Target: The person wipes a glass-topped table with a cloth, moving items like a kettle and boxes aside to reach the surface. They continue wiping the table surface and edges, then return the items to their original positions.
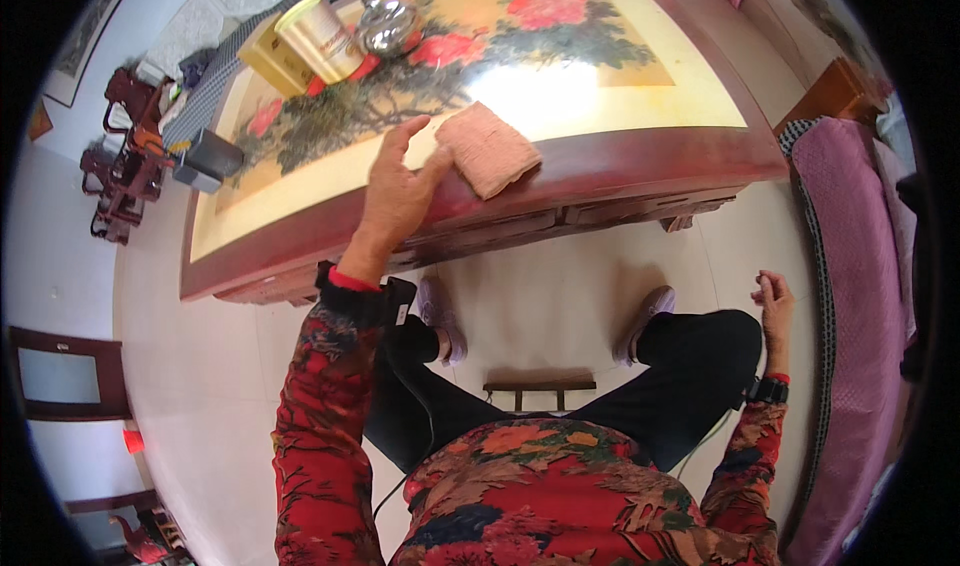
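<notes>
A folded salmon-pink cloth (489, 150) lies at the near edge of a low wooden table (585, 162), partly over its dark red rim. My left hand (397, 183) is just left of the cloth, thumb and index finger spread apart, and the thumb tip meets the cloth's left edge or lies very close to it. It grips nothing that I can see. My right hand (774, 300) hangs beside my right knee, away from the table, with its fingers loosely bent and nothing visible in them. A dark strap device (769, 390) is around that wrist.
At the table's far left stand a yellow box (274, 56), a pale gold can (321, 39) and a shiny metal pot (388, 26). A dark grey box (210, 157) sits by the left edge. A pink-covered seat (855, 288) runs along the right.
</notes>
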Tool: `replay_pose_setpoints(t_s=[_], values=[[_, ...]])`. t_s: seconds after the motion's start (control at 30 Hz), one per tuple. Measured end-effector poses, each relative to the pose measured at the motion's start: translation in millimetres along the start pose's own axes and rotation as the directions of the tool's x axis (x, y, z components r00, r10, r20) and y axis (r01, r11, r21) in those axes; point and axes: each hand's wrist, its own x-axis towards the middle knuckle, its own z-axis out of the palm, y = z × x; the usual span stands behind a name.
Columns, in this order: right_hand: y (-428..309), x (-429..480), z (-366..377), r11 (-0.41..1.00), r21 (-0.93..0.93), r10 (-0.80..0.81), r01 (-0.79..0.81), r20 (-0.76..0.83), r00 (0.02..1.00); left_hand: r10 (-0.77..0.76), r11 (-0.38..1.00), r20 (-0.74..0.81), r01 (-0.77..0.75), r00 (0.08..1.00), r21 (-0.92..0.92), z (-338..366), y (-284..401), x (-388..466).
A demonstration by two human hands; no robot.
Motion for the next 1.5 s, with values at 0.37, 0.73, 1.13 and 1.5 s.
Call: replay_pose_setpoints(t_s=[0.37,0.73,1.13,1.5], values=[[-113,23,-16,0.853,-0.484,-0.067,0.196,0.271,0.960,-0.137,0.990,-0.067,0.136,0.988,-0.025,-41,-22,-32],[-291,40,184,0.657,-0.199,-0.573,0.727,0.495,0.653,-0.018,0.992,-0.061,0.025,0.998,0.121,-32,-48,-33],[-351,9,372,0.473,-0.080,-0.733,0.878,0.516,0.442,0.005,0.991,-0.168,0.018,0.986,0.133,-22,-47,-33],[-260,130,269,0.450,-0.553,-0.792,0.701,0.115,0.599,-0.066,0.993,-0.140,0.079,0.988,0.090,-23,-44,-34]])
